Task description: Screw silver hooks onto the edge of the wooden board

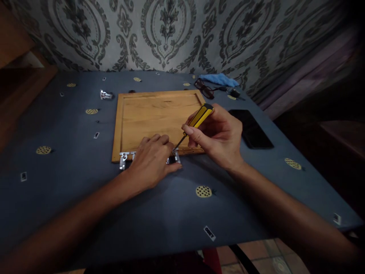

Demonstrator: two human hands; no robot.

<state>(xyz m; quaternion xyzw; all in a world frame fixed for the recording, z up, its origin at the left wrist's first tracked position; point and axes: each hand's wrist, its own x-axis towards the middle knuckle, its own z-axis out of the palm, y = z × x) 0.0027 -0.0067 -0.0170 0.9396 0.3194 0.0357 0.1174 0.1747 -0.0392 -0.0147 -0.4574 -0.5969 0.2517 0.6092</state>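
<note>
A wooden panel (154,118) with a raised frame lies flat on the table. Metal hinges line its near edge: one hinge (123,161) shows at the left corner, another hinge (177,156) farther right. My left hand (152,161) is bent over the near edge, its fingers on the panel and its thumb against the right hinge, which it partly covers. Between the thumb and fingers of my right hand (221,139) is a yellow and black screwdriver (199,117). It slants down to the left, its tip at the right hinge. Any screw there is too small to make out.
A loose metal hinge (106,94) and a small screw (97,121) lie left of the panel. Beyond my right hand are a black phone (251,128), glasses (204,88), a blue cloth (219,79) and a dark key-like object (233,92). A patterned curtain (168,34) hangs behind the table.
</note>
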